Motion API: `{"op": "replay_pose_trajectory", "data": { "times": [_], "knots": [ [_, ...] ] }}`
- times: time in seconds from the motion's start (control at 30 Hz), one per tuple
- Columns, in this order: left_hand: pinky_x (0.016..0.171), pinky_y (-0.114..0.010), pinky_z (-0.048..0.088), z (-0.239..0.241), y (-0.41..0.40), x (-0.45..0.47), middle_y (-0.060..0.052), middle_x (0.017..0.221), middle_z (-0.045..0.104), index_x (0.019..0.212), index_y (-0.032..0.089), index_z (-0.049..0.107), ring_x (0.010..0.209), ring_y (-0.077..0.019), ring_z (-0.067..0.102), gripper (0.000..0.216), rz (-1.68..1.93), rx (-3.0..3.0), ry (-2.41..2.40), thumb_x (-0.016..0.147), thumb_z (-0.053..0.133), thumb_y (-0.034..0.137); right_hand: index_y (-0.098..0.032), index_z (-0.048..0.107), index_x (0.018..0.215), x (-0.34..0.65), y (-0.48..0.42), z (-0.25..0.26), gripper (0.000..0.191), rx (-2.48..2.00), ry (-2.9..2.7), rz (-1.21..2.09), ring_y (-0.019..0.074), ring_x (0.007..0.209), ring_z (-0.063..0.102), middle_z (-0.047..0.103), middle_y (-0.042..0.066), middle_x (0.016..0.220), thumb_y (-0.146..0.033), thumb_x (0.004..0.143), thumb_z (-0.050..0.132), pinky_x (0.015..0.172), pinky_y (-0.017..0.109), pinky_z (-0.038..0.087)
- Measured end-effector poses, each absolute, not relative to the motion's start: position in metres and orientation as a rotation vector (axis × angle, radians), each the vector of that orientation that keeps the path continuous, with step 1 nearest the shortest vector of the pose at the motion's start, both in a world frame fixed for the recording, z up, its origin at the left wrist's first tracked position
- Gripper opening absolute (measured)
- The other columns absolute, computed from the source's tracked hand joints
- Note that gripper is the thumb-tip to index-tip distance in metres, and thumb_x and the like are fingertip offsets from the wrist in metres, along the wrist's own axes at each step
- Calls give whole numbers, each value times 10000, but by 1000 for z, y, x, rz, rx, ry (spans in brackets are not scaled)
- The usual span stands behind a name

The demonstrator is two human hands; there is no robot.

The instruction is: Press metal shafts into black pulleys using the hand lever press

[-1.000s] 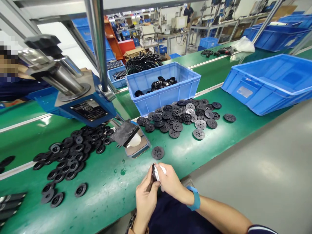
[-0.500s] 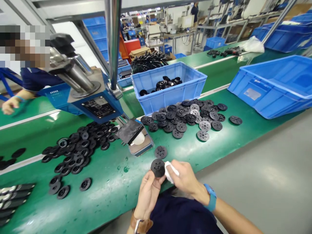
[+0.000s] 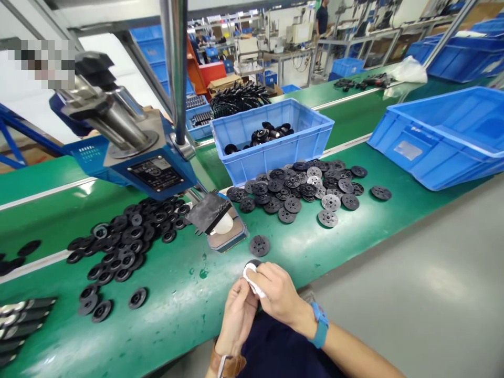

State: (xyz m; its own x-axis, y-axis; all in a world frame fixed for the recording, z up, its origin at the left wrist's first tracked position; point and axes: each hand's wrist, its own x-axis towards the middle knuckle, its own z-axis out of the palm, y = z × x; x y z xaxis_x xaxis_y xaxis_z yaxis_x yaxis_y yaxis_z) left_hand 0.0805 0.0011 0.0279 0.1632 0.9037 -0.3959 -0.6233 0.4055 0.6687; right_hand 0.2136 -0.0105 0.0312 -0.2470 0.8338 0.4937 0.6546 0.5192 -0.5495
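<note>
My left hand grips a black round disc from below, just over the near edge of the green table; only the disc's top rim shows. My right hand pinches a small white cloth and presses it flat against the disc's face. Another single black disc lies on the table just beyond my hands. A blue band sits on my right wrist and a brown strap on my left.
A blue press machine with a steel column stands over a small fixture. Piles of black discs lie at left and at right. A blue bin holds black parts. A large blue crate sits far right.
The disc's face was turned up and uncovered half a second ago; now my right hand has brought the white cloth over it. The person at far left has moved out of view.
</note>
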Motion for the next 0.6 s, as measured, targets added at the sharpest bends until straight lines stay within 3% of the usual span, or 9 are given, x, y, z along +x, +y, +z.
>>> {"op": "replay_pose_trajectory", "data": {
  "times": [0.1,0.17,0.27,0.33,0.43,0.53,0.6],
  "knots": [
    [861,-364,626,31,4,69,-81,952,811,720,171,714,856,-223,769,290,1164,408,818,779,890,394,-179,681,1134,226,-25,26,297,-1096,-2122,322,217,711,519,633,63,802,-132,986,428,624,346,406],
    [1020,-497,575,32,5,64,-126,1134,805,754,175,725,1072,-312,759,273,1160,427,802,799,872,400,-204,694,1108,242,-25,31,298,-1089,-1989,391,201,695,536,627,48,774,-109,969,449,621,329,429],
    [1087,-561,523,30,4,66,-135,1129,812,811,179,753,1150,-344,736,265,1119,426,791,799,870,416,-230,703,1171,258,-10,46,298,-1165,-1673,421,192,752,598,658,54,849,-123,979,502,672,322,492],
    [1053,-541,548,28,3,70,-116,1092,818,813,182,762,1118,-329,744,273,1118,425,783,788,879,427,-235,711,1195,255,1,53,299,-1191,-1633,393,201,796,620,666,68,901,-142,984,521,696,329,511],
    [839,-351,623,26,2,76,-42,911,809,741,186,740,868,-210,761,271,1159,420,823,738,924,385,-204,710,1203,229,2,48,313,-1206,-1728,361,213,778,597,653,77,873,-159,1002,475,680,337,502],
    [598,-197,540,28,1,76,32,654,693,683,181,702,572,-95,623,308,1172,401,891,710,944,370,-147,667,1275,200,-9,33,348,-1245,-1784,296,225,738,557,641,88,832,-171,1034,418,656,349,470],
    [571,-180,515,29,0,75,51,598,638,659,178,681,533,-78,577,341,1163,390,909,698,951,383,-137,660,1280,192,-13,27,351,-1267,-1800,255,227,736,548,641,90,830,-184,1048,401,657,352,450]
  ]
}}
